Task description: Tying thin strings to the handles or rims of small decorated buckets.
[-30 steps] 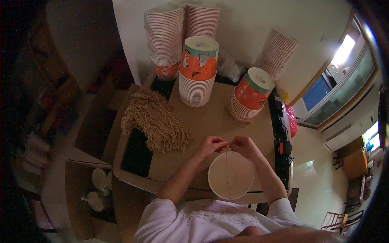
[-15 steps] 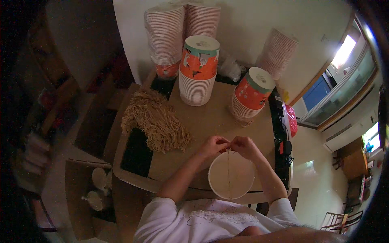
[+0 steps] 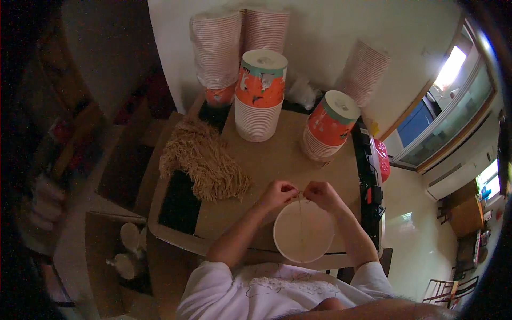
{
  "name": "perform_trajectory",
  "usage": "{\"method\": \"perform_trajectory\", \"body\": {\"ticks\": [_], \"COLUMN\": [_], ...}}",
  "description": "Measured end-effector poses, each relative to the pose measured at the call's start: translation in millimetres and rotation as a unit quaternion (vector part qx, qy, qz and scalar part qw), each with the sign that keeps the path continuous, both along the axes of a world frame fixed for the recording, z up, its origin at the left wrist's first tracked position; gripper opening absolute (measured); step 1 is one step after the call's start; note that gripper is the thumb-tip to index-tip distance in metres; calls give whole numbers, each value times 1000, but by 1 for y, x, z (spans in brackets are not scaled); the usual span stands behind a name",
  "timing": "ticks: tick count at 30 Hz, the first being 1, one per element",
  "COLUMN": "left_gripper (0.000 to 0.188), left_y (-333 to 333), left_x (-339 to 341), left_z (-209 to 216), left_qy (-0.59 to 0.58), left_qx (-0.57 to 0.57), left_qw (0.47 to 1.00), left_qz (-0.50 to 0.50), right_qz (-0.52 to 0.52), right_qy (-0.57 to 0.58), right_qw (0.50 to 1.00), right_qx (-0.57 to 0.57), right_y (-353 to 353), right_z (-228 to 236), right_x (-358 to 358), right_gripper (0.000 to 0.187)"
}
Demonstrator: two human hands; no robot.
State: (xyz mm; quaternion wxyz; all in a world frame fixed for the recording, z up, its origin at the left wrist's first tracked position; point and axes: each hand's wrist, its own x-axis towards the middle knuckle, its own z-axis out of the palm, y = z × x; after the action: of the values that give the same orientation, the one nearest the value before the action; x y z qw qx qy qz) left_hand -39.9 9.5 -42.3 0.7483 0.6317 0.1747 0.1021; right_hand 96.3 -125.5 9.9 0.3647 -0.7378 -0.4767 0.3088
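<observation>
A white paper bucket is at the table's near edge with its round mouth toward me. A thin tan string runs across that mouth from the near rim to the far rim. At the far rim, my left hand pinches with thumb and forefinger by the string's end. My right hand is closed in a pinch just to the right, also on the string. A small gap with strands separates the two hands. Left of them lies a loose bundle of tan strings.
Behind my hands stand an upside-down stack of orange and green paper buckets and a shorter stack. Wrapped bucket stacks lean by the wall. An open cardboard box sits low at left. Cables and a black power strip line the right edge.
My hands, touching each other before, have drawn slightly apart above the far rim, with string now showing between them. The bucket has barely moved.
</observation>
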Motion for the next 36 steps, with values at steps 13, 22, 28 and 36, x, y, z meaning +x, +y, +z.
{"method": "perform_trajectory", "body": {"ticks": [13,22,28,36], "left_gripper": [20,17,20,18], "left_y": [-3,-7,-6,-3], "left_x": [-7,-9,-3,-5], "left_z": [12,36,32,35], "left_qy": [1,39,39,80], "left_qx": [-13,16,-16,-69], "left_qw": [1000,999,999,994], "left_qz": [18,15,-9,-18], "right_qz": [-45,-47,54,-44], "right_qy": [78,142,-13,165], "right_qw": [996,988,990,985], "right_qx": [9,41,128,-3], "right_y": [-3,5,5,1], "right_z": [13,40,-5,20], "right_x": [-13,-18,12,-8], "right_gripper": [8,6,8,12]}}
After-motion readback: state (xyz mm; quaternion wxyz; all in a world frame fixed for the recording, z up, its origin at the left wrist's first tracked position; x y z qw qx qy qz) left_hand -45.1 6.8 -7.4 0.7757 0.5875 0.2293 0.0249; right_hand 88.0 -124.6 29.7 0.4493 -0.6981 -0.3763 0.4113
